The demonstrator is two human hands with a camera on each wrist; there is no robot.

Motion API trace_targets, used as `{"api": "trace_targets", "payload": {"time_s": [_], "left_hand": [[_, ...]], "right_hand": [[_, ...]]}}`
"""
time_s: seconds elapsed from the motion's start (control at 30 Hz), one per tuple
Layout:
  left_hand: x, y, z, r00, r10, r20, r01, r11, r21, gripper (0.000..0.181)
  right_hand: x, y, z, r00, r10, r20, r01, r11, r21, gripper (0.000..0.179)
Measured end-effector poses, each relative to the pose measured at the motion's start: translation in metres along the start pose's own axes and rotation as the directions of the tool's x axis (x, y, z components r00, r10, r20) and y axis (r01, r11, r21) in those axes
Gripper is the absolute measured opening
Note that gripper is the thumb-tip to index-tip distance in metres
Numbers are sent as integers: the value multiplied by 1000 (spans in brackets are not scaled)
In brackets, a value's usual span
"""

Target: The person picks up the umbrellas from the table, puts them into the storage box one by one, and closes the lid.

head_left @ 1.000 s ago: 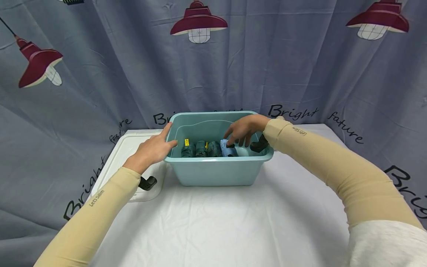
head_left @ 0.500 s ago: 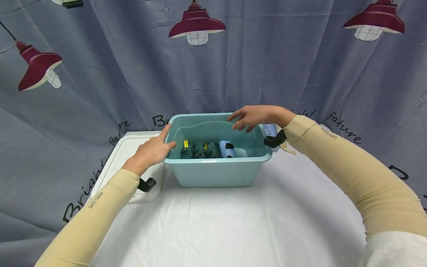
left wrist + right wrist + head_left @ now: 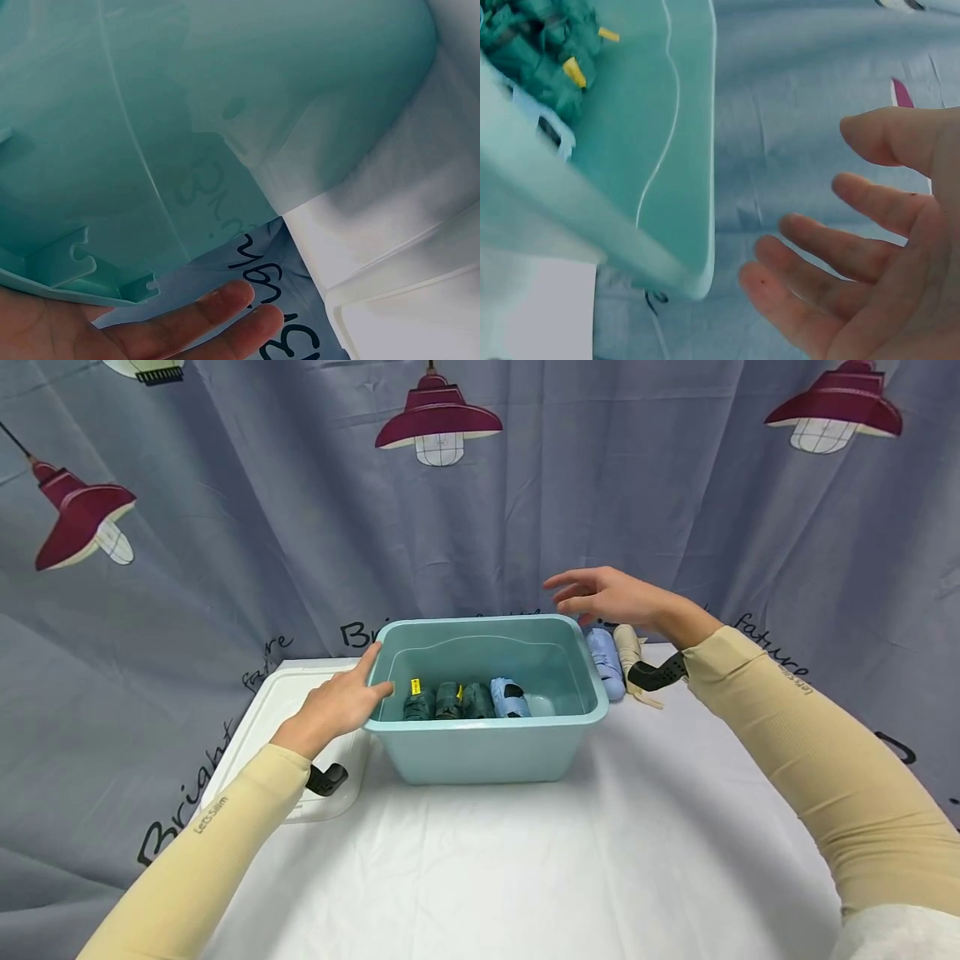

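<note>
A teal plastic bin (image 3: pixel 480 752) stands on the white-covered table. Along its floor lie several dark green rolled fabric bundles (image 3: pixel 448 702), some with yellow tags, and a light blue rolled bundle (image 3: pixel 510 697) with a black patch. My left hand (image 3: pixel 337 706) rests on the bin's left rim, fingers extended; the left wrist view shows it (image 3: pixel 202 330) under the rim's outer edge. Above the back right corner hovers my right hand (image 3: pixel 611 595), holding nothing, its fingers loosely spread. Behind the bin's right side lie another blue roll (image 3: pixel 606 664) and a beige roll (image 3: pixel 628 656) with a loose strap.
A white lid (image 3: pixel 300 677) lies flat to the left of the bin, partly under my left arm. White cloth (image 3: pixel 495 868) covers the table in front. A grey-blue curtain (image 3: pixel 637 485) printed with red lamps hangs right behind the table.
My right hand has left the blue bundle inside the bin, rising and moving right past the rim. The two rolls outside have come into view. My left hand stays on the rim.
</note>
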State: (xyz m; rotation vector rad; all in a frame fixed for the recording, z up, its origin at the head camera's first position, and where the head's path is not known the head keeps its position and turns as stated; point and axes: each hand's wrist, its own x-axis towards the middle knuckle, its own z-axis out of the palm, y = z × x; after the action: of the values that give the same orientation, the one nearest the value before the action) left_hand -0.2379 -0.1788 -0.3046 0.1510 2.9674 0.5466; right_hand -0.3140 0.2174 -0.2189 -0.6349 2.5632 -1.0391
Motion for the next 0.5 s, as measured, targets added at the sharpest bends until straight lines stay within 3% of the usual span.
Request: {"api": "trace_targets", "payload": {"time_s": [0.3, 0.5], "left_hand": [[-2, 0, -2, 1000, -6, -12, 6, 1000, -16, 73], [-2, 0, -1, 1000, -11, -2, 11, 1000, -4, 73]], "right_hand": [[-2, 28, -12, 992, 17, -128, -15, 1000, 12, 54], [-2, 55, -15, 982, 96, -163, -89, 995, 49, 59]]}}
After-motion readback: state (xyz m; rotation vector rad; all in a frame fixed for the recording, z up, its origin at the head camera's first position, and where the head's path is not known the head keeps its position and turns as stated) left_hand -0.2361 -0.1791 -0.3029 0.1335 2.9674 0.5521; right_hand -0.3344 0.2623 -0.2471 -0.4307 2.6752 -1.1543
